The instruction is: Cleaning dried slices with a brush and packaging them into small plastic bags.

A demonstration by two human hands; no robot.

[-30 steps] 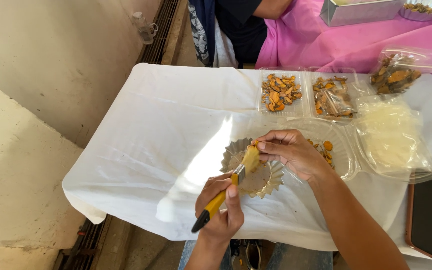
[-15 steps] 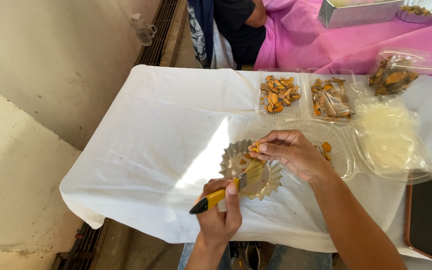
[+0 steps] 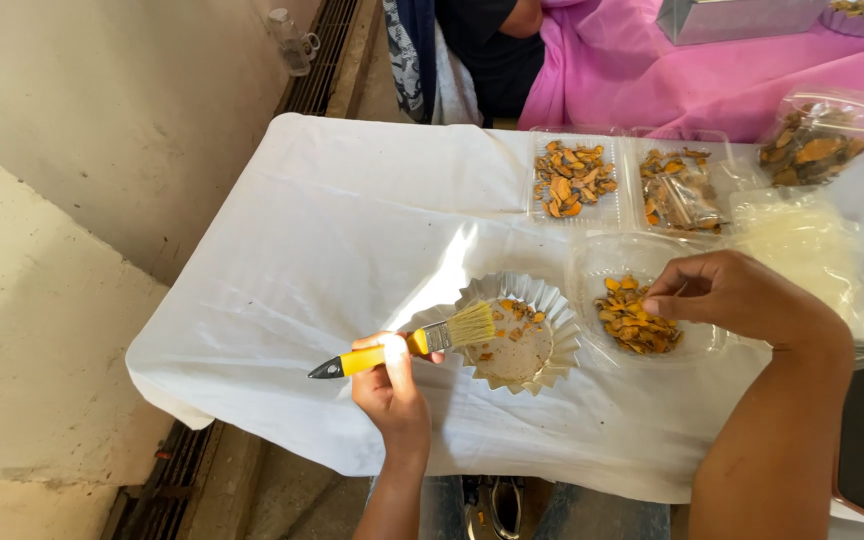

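My left hand (image 3: 392, 385) holds a yellow-handled brush (image 3: 407, 345), its pale bristles lying over the left rim of a fluted foil dish (image 3: 562, 340) that has a few orange crumbs in it. My right hand (image 3: 737, 295) hovers with bent fingers over a clear plastic tray (image 3: 592, 262) of orange dried pieces, fingertips at the pieces; whether it pinches one is hidden. Both stand on a table with a white cloth (image 3: 352, 230).
Two clear trays of orange pieces (image 3: 572, 180) (image 3: 680, 188) and an open clear box (image 3: 817, 135) stand at the far edge. A stack of clear plastic bags (image 3: 802, 245) lies right. A person in dark clothes (image 3: 482, 50) sits beyond by a pink cloth (image 3: 642, 70). A floor grate (image 3: 322, 60) runs left.
My right hand has moved from the foil dish rightward to the clear tray of pieces. The brush has tilted flatter, its bristles resting at the dish's left rim.
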